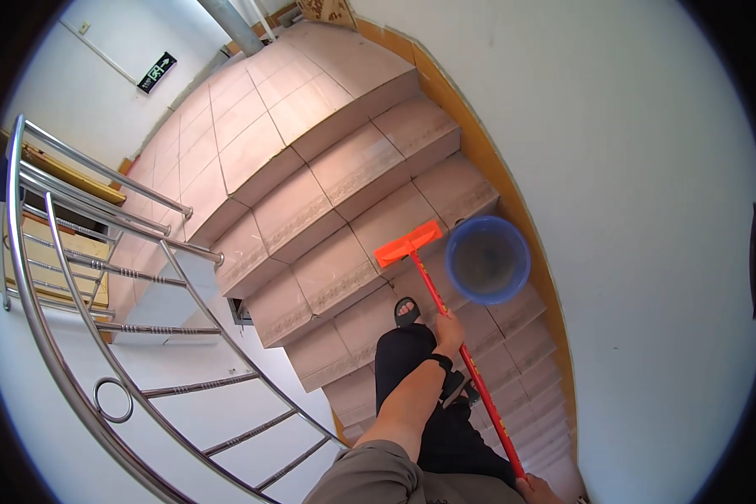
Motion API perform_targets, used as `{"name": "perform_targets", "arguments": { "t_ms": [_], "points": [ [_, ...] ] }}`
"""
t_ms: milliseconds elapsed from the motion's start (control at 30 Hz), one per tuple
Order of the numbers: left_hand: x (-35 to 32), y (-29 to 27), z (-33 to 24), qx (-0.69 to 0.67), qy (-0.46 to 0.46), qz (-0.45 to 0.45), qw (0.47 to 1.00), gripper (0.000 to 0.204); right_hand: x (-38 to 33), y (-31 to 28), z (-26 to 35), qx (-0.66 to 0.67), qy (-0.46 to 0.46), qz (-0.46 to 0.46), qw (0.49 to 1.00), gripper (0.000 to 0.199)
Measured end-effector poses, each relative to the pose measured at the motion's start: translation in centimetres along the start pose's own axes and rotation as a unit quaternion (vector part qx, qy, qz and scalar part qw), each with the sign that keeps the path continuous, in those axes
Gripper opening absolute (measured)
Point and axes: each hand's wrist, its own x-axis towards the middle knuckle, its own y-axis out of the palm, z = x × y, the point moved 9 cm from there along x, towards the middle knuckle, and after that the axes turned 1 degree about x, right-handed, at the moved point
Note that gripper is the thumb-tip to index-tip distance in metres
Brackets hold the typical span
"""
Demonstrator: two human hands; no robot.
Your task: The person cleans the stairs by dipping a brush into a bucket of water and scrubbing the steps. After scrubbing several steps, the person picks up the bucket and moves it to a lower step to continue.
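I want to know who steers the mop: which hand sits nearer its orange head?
Left. The left hand grips the red handle partway up, closer to the orange mop head. The right hand holds the handle's far end.

A tiled stair (353, 210) in pale pink-brown runs down to a landing (227, 118) of the same tiles. White walls (630, 168) stand on both sides, with an orange-brown skirting (487, 160) along the right. A steel railing (101, 252) curves at left. A green exit sign (156, 71) hangs low on the far wall. Daylight is bright.
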Motion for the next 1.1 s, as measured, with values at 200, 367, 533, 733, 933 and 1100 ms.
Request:
{"name": "perform_targets", "arguments": {
  "t_ms": [200,367,533,733,933,1100],
  "points": [
    [5.6,-3.1,0.4,0.032,0.002,-0.019,0.999,0.042,4.0,0.5,1.3,-0.061,-0.082,0.024,0.994,0.05],
    [5.6,-4.8,-0.9,-0.011,-0.032,0.027,0.999,0.038,7.7,0.6,0.1,-0.012,-0.042,0.053,0.998,0.029],
    [-2.7,-3.8,-0.1,-0.206,-0.09,0.014,0.974,0.035,4.7,-1.2,2.1,0.029,0.008,0.036,0.999,0.028],
    [-1.8,-8.1,1.6,-0.27,-0.102,-0.007,0.958,0.037,2.3,-2.1,6.1,-0.026,-0.157,0.088,0.983,0.045],
    [0.0,-10.5,3.1,-0.224,-0.114,-0.012,0.968,0.038,-1.6,-2.0,9.3,0.05,-0.019,0.219,0.974,0.077],
    [-3.5,-7.3,3.1,-0.176,-0.099,0.024,0.979,0.04,-4.2,-2.8,6.2,0.056,0.0,0.191,0.98,0.08]
  ]
}}
